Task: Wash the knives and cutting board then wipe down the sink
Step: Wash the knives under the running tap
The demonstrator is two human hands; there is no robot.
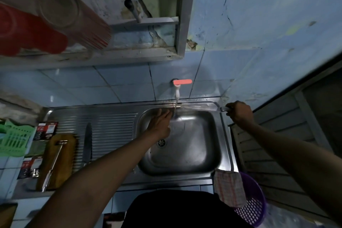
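Water runs from the white tap with a red lever into the steel sink. My right hand grips the handle of a knife at the sink's back right corner. Its blade lies along the back rim and reaches towards the stream. My left hand is over the basin with straight fingers, just left of the stream. A second knife lies on the ribbed drainboard. Left of it, a wooden cutting board carries a long metal utensil.
A checked cloth hangs over the sink's front right corner, above a purple basket. A green plastic rack and small packets stand at the far left. A shelf with red cups hangs overhead.
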